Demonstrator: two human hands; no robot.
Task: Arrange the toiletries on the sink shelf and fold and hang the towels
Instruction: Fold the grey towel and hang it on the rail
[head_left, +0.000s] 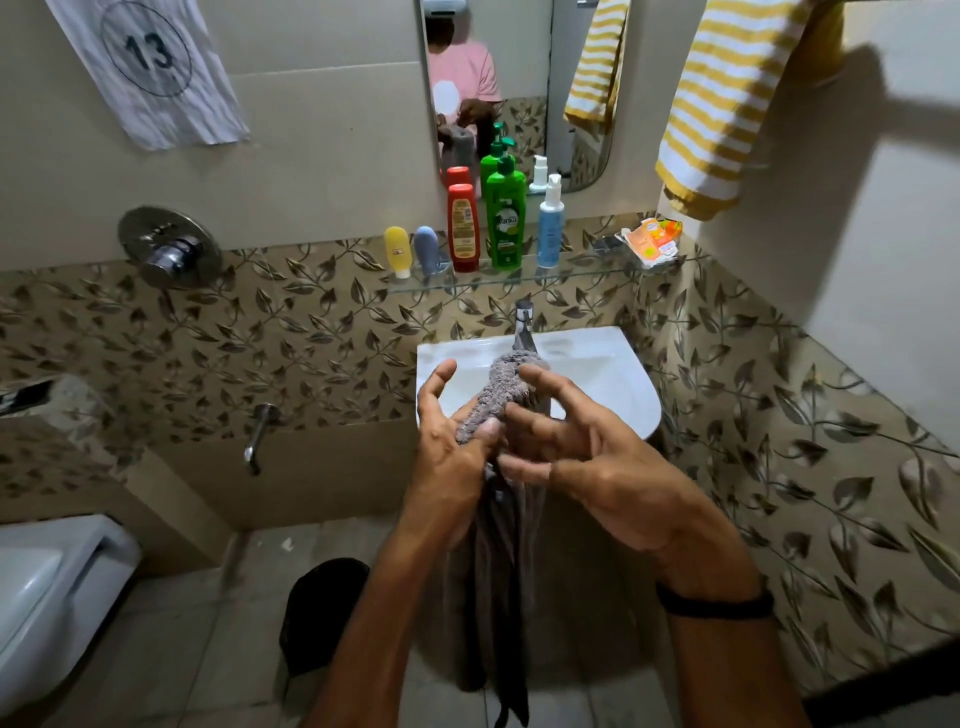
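Observation:
A grey towel (496, 392) is bunched between both hands in front of the white sink (623, 374); the rest of it hangs down to the floor. My left hand (449, 447) pinches the towel's near end with thumb and fingers. My right hand (587, 452) holds it from the right, fingers spread. On the glass shelf (597, 273) stand a yellow tube (398, 251), a grey tube (426, 249), a red bottle (462, 226), a green pump bottle (505, 215) and a white-blue spray bottle (550, 223). A yellow-striped towel (719, 104) hangs at upper right.
An orange soap packet (652, 240) lies at the shelf's right end. The tap (523, 325) stands behind the towel. A mirror (514, 78) hangs above the shelf. A shower valve (169, 247) and spout (258, 434) are on the left wall; a toilet (47, 587) sits lower left.

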